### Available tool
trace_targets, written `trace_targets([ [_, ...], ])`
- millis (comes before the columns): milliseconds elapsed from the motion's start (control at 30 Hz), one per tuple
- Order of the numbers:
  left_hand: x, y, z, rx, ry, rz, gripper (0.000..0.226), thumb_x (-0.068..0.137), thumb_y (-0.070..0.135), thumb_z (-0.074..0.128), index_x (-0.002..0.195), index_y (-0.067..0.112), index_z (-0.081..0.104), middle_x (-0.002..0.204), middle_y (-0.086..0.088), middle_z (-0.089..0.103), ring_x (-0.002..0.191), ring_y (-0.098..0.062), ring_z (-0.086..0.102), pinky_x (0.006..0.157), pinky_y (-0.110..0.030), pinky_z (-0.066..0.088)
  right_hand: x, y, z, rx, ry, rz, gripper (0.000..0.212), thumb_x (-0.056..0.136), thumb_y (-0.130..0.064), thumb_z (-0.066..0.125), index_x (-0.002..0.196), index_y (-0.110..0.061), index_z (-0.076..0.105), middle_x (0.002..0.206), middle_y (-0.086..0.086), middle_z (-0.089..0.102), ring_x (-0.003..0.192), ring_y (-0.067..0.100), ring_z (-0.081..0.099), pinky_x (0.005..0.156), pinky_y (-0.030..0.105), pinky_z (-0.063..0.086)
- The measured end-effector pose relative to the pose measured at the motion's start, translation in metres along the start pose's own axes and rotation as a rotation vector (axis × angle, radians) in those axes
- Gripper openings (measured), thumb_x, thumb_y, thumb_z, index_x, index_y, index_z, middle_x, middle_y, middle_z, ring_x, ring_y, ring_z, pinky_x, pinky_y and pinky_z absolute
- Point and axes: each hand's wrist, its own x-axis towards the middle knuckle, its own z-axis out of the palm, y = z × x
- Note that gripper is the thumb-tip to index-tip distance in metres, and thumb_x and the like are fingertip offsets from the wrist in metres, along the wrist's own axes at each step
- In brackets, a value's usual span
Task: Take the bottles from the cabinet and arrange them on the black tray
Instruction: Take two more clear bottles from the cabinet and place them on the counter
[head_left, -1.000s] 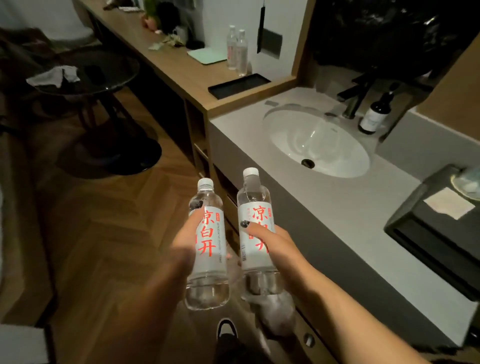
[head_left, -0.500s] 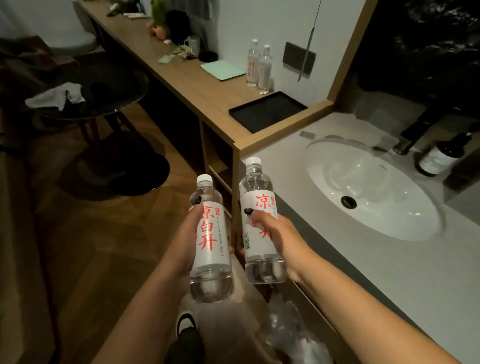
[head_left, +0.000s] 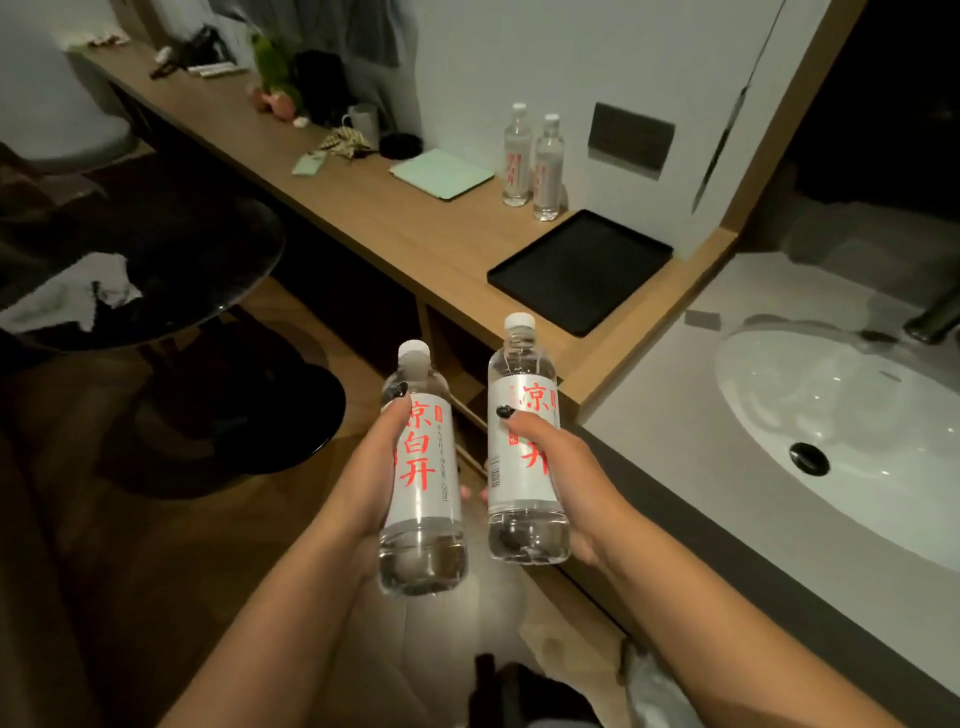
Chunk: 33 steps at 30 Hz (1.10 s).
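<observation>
My left hand (head_left: 371, 467) grips a clear water bottle (head_left: 423, 478) with a white label and red characters, held upright. My right hand (head_left: 561, 462) grips a second matching bottle (head_left: 524, 447), also upright, a little higher. Both bottles hang in the air in front of the wooden counter (head_left: 415, 228). The black tray (head_left: 579, 270) lies on the counter's near end, beyond the bottles, with nothing on it. Two more matching bottles (head_left: 532, 161) stand on the counter just behind the tray, by the wall.
A white sink (head_left: 841, 415) is set in the grey vanity top (head_left: 675, 467) at right. A pale green pad (head_left: 441, 173), a cup and small clutter lie further along the counter. A round dark table (head_left: 156, 270) with a cloth stands at left. Open shelves sit under the counter.
The view has swung left and closer to the wooden counter; the black tray now sits nearer, right beyond the bottles. Both hands keep their bottles and have risen slightly.
</observation>
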Motion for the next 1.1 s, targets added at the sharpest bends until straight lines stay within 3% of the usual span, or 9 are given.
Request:
trace_targets([
  [167, 0.054, 0.046, -0.01, -0.026, -0.026, -0.037, 0.047, 0.088, 0.052, 0.052, 0.105, 0.008, 0.057, 0.07, -0.013, 0.062, 0.057, -0.024, 0.062, 0.056, -0.035, 0.057, 0.062, -0.026, 0.023, -0.057, 0.035, -0.032, 0.034, 0.079, -0.033, 0.068, 0.107, -0.018, 0.055, 0.096, 0.018, 0.066, 0.09, 0.034, 0.066, 0.089, 0.054, 0.052],
  [300, 0.11, 0.088, -0.011, -0.022, -0.011, -0.05, 0.049, 0.086, 0.055, 0.053, 0.102, 0.009, 0.059, 0.07, -0.012, 0.064, 0.058, -0.024, 0.063, 0.061, -0.036, 0.058, 0.118, -0.057, 0.037, -0.072, 0.035, -0.032, 0.03, 0.08, -0.034, 0.067, 0.103, -0.022, 0.053, 0.097, 0.016, 0.066, 0.09, 0.033, 0.067, 0.088, 0.052, 0.054],
  [433, 0.165, 0.131, -0.005, -0.029, -0.027, -0.041, 0.048, 0.086, 0.053, 0.053, 0.107, 0.01, 0.057, 0.072, -0.013, 0.063, 0.059, -0.025, 0.063, 0.058, -0.037, 0.057, 0.172, -0.094, 0.048, -0.11, 0.056, -0.028, 0.028, 0.08, -0.038, 0.067, 0.1, -0.028, 0.05, 0.102, 0.015, 0.065, 0.094, 0.033, 0.066, 0.087, 0.05, 0.054],
  [567, 0.212, 0.169, 0.001, -0.037, -0.046, -0.056, 0.044, 0.087, 0.052, 0.053, 0.101, 0.011, 0.059, 0.07, -0.012, 0.063, 0.061, -0.026, 0.062, 0.056, -0.035, 0.057, 0.215, -0.128, 0.055, -0.141, 0.085, -0.039, 0.027, 0.08, -0.038, 0.067, 0.1, -0.029, 0.051, 0.101, 0.014, 0.066, 0.093, 0.032, 0.068, 0.085, 0.049, 0.055],
  [733, 0.268, 0.21, 0.005, -0.004, -0.108, -0.098, 0.047, 0.085, 0.054, 0.055, 0.102, 0.01, 0.06, 0.069, -0.013, 0.064, 0.059, -0.027, 0.064, 0.063, -0.037, 0.057, 0.259, -0.159, 0.063, -0.106, 0.119, -0.062, 0.02, 0.083, -0.032, 0.065, 0.097, -0.028, 0.052, 0.094, 0.012, 0.065, 0.088, 0.03, 0.067, 0.083, 0.049, 0.056],
  [933, 0.345, 0.261, 0.003, 0.081, -0.208, -0.162, 0.043, 0.086, 0.052, 0.055, 0.095, 0.01, 0.058, 0.062, -0.012, 0.064, 0.053, -0.027, 0.063, 0.062, -0.036, 0.055, 0.323, -0.183, 0.079, 0.034, 0.239, -0.077, 0.034, 0.079, -0.028, 0.069, 0.108, -0.018, 0.054, 0.09, 0.016, 0.064, 0.083, 0.032, 0.067, 0.085, 0.056, 0.053],
  [1100, 0.405, 0.309, 0.0, 0.14, -0.328, -0.256, 0.048, 0.081, 0.052, 0.062, 0.098, 0.008, 0.059, 0.065, -0.013, 0.063, 0.053, -0.027, 0.063, 0.055, -0.035, 0.056, 0.375, -0.201, 0.093, 0.134, 0.345, -0.1, 0.038, 0.08, -0.029, 0.068, 0.112, -0.017, 0.053, 0.096, 0.021, 0.066, 0.087, 0.038, 0.068, 0.075, 0.046, 0.057],
])
